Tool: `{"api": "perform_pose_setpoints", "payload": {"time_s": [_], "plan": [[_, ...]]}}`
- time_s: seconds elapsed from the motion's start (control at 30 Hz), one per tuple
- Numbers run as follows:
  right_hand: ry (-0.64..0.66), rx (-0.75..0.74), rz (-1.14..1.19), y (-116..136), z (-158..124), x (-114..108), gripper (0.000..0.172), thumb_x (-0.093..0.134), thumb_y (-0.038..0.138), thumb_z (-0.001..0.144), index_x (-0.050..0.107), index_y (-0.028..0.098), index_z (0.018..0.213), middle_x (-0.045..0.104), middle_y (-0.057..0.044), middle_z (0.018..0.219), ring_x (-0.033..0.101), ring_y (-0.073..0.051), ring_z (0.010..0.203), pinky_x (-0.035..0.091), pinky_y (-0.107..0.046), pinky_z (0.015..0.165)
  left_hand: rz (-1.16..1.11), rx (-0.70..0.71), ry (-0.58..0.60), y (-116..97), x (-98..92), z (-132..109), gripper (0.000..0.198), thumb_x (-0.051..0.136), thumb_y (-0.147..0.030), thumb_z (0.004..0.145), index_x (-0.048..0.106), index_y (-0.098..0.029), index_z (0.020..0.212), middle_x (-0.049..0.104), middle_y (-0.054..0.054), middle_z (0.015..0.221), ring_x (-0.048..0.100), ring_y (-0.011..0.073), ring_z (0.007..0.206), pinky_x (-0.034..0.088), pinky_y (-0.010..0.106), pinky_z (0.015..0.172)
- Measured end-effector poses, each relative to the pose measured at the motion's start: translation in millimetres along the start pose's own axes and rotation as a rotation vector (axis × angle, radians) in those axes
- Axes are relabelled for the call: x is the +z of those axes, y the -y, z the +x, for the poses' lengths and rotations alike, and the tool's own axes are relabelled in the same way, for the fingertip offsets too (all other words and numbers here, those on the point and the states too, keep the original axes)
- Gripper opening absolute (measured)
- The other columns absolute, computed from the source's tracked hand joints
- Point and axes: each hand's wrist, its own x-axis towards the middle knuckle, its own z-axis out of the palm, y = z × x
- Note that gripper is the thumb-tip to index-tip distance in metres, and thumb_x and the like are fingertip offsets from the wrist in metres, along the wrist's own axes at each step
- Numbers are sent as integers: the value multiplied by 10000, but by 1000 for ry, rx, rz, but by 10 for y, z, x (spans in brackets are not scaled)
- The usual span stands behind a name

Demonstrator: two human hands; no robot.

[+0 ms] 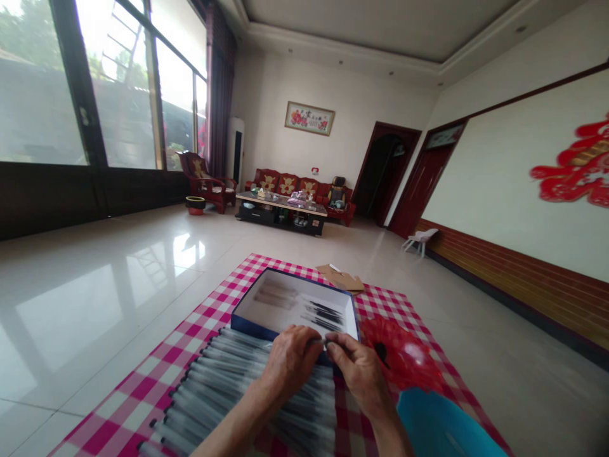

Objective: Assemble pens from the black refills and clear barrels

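Tiled living-room floor, red-and-white checked cloth (143, 387). Left hand (290, 363) and right hand (362, 373) pinch one slim grey plastic pen (324, 342) between closed fingertips. Its long axis runs left to right, beside the open blue cardboard box (252, 320).

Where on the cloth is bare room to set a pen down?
Bare checked cloth lies left of the blue box, and right of it between the cardboard and the red bag. Crowded: the row of pens under the left hand and right hand, which pinch one pen.
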Motion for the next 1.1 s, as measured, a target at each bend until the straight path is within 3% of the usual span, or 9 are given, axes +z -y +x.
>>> {"api": "perform_pose_setpoints", "payload": {"time_s": [0.17, 0.37, 0.6, 0.8, 0.93, 1.1], "plan": [[33, -43, -141, 54, -28, -44, 263, 556, 436, 829, 668, 200, 863, 667, -11, 706, 607, -162, 667, 463, -225, 600, 37, 62, 26, -25, -23, -8, 98, 567, -192, 843, 662, -191, 821, 678, 17, 756, 587, 180, 743, 394, 264, 685], [-138, -219, -397, 74, -28, 70, 373, 432, 426, 894, 532, 199, 615, 543, 4, 585, 495, -137, 560, 394, -235, 553, 77, 94, 34, -27, -4, -19, 109, 551, -191, 844, 658, -191, 824, 667, 26, 754, 582, 185, 735, 408, 271, 692], [-11, -191, -290, 196, -53, 4, 193, 469, 351, 883, 598, 207, 873, 656, -21, 818, 606, -173, 758, 456, -235, 681, 74, 77, 45, -6, -11, -5, 130, 531, -195, 852, 661, -196, 837, 679, 31, 774, 599, 187, 749, 419, 286, 727], [-66, -249, -401, 110, -21, 69, 274, 429, 372, 896, 578, 214, 729, 612, -13, 702, 565, -161, 662, 426, -243, 620, 105, 78, 48, -28, -11, -14, 123, 534, -189, 851, 654, -192, 822, 668, 32, 764, 588, 193, 752, 415, 281, 703], [-126, -187, -444, 25, -22, 132, 367, 381, 405, 921, 519, 222, 635, 557, -5, 603, 514, -154, 573, 388, -253, 567, 108, 78, 58, -29, -5, -23, 127, 531, -197, 857, 649, -187, 813, 657, 37, 765, 585, 193, 757, 416, 275, 698], [-40, -204, -377, 127, -54, 76, 282, 373, 359, 929, 553, 218, 764, 623, -23, 740, 571, -170, 690, 423, -255, 645, 101, 91, 46, -13, -10, -17, 118, 535, -186, 852, 651, -188, 836, 664, 34, 770, 589, 194, 760, 417, 282, 711]]}}
